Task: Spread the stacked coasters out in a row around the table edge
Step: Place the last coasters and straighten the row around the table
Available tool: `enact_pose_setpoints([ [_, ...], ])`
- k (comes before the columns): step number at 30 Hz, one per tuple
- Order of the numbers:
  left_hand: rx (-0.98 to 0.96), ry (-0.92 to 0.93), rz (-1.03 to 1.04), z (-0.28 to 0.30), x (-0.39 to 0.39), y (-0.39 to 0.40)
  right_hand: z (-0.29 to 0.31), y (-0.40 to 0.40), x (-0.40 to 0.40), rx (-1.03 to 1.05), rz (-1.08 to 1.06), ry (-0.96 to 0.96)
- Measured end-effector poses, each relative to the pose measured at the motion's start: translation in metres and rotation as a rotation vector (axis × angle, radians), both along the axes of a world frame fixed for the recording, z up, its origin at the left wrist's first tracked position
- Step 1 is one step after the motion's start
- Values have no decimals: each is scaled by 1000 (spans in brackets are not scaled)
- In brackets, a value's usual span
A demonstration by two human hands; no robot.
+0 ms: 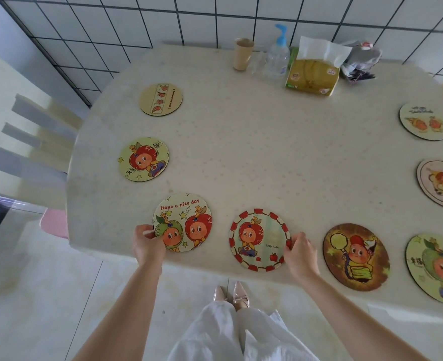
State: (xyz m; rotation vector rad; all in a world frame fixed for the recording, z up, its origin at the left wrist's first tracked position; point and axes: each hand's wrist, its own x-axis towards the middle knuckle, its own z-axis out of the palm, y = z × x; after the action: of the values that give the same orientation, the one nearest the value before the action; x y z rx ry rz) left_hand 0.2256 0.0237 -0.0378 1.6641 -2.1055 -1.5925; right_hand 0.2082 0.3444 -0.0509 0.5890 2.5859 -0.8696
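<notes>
Several round cartoon coasters lie flat along the edge of the cream table point(254, 142). My left hand point(146, 242) pinches the left rim of the "Have a nice day" coaster point(186, 220) at the near left corner. My right hand point(299, 250) grips the right rim of the red-bordered apple coaster point(258, 239) at the near edge. To the right lie a dark brown coaster point(355, 256) and a green one point(434, 267). Two more sit up the left side, a star one point(143, 159) and a tan one point(161, 99). Along the right side lie two pale coasters point(440, 183) point(423, 121).
At the back of the table stand a beige cup point(242, 54), a clear pump bottle point(276, 57), a yellow tissue pack point(313, 72) and crumpled wrappers point(361, 62). A pale wooden chair point(22, 131) sits to the left. A tiled wall runs behind.
</notes>
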Motion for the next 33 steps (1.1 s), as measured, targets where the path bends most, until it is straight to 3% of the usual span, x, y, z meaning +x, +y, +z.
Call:
enact_pose_setpoints([
  [6,-24,20,-85,5,-6,-15,11,-12,-1,97,1,-21],
  [16,56,-64,-256,0,-16,-69,20,-104,-29,-99,73,42],
  [20,108,-88,-404,-5,-16,-92,23,-150,-35,-78,47,78],
  [24,39,-91,-523,-5,-24,-120,29,-198,-48,-77,44,82],
  [29,-81,-57,-576,6,-67,-170,36,-257,-72,-114,57,112],
  [33,22,-21,-524,14,-101,-192,40,-290,-99,-131,86,111],
])
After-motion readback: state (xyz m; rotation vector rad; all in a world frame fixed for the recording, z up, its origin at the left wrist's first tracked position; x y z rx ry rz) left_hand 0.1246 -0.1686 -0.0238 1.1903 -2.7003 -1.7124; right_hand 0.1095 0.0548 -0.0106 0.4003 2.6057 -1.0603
